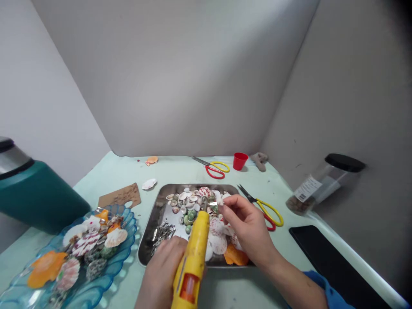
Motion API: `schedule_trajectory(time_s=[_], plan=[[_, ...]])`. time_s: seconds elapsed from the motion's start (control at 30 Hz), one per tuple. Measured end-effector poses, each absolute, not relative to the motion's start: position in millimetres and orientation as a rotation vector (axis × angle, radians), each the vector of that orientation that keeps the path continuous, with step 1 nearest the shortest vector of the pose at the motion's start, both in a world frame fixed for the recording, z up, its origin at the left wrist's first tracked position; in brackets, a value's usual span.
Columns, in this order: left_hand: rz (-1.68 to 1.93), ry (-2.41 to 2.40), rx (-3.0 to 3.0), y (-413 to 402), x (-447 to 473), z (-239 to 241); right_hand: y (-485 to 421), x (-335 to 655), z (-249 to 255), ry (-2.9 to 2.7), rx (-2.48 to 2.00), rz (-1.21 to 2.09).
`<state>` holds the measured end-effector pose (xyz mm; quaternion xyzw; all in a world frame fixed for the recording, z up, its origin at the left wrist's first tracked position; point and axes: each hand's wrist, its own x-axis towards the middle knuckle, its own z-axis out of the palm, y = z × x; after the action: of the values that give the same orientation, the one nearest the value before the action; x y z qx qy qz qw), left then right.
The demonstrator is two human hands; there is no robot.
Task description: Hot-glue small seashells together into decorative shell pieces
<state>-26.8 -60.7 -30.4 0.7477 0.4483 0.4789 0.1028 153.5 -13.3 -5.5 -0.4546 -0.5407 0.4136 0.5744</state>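
Glue gun (193,249), yellow with an orange patch near its butt, sits at the near middle of the scene, its nozzle pointing away over the tray (153,219). The left hand (162,272) has its fingers closed around the grip. At the nozzle tip the right hand (249,227) pinches a small shell (219,198) between thumb and fingertips, with the other fingers curled. Whether the nozzle touches it is hard to tell.

Both are above the metal tray, which holds a heap of shells (193,206) in white, green, pink and orange. A bunch of metal clips (162,232) lies at its near left.

Just right of the tray lie scissors (265,209) with yellow and red handles. A second pair (215,168) lies beyond the tray, beside a red cup (240,161). At the near left a blue glass dish (127,240) carries larger shells, with a cardboard piece (120,196) and a white shell (149,184) just beyond it. A teal jug (35,193) stands at the left edge. On the right a jar (322,184) with a black lid leans by the wall, and a black phone (322,257) lies nearer.
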Motion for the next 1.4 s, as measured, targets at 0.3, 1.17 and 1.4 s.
schedule_trajectory(time_s=[0.3, 1.17, 1.4], plan=[[1.302, 1.176, 2.757, -48, -39, -46, -18, 146, -5, -1.219, -1.080, 1.052], [1.232, 1.352, 2.552, -62, -33, -55, -20, 146, -4, -1.188, -1.094, 1.076], [1.289, 1.279, 2.542, -64, -30, -51, -20, 146, -2, -1.179, -1.102, 1.083]])
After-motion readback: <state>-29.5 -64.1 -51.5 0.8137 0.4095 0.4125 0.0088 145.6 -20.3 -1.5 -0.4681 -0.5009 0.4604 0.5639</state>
